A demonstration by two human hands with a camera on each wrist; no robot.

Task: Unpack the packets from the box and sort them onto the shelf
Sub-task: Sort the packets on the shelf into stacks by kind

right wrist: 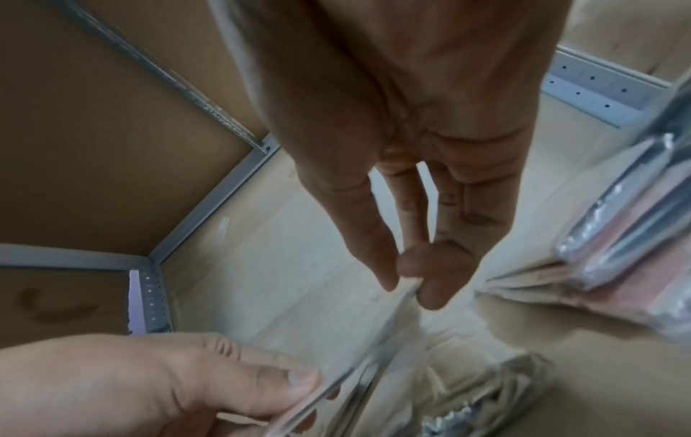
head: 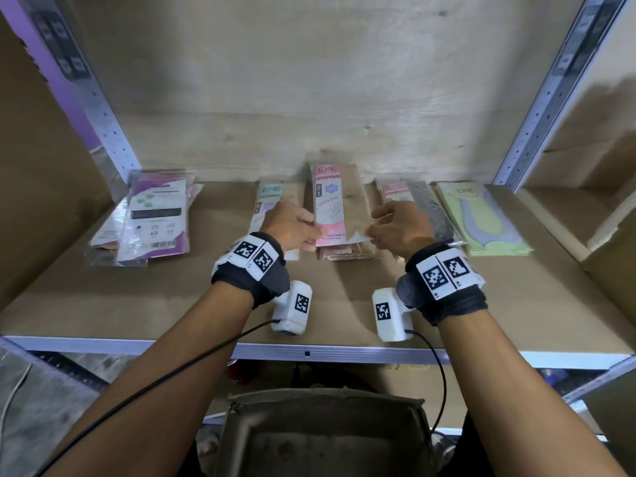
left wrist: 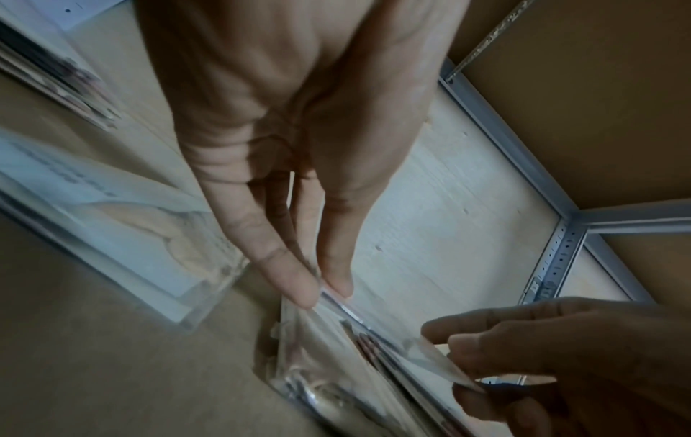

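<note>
A pink ENE packet [head: 331, 204] is tilted up over the middle pile [head: 347, 253] on the cardboard-lined shelf [head: 172, 297]. My left hand [head: 314, 233] pinches its near left corner and my right hand [head: 373, 235] pinches its near right corner. In the left wrist view the thumb and fingers of the left hand [left wrist: 322, 291] close on the packet's clear edge [left wrist: 377, 325]. The right wrist view shows the right hand [right wrist: 407, 283] pinching the same thin edge [right wrist: 355, 378]. The open cardboard box [head: 323, 438] sits below the shelf, its contents hidden.
Other piles lie in a row at the back: purple-white packets [head: 155, 218] at left, a teal ENE packet [head: 270, 196], a pink-and-grey pile [head: 421, 204], a green pile [head: 481, 218] at right. Metal uprights [head: 113, 132] flank the bay. A metal rail [head: 309, 352] edges the front.
</note>
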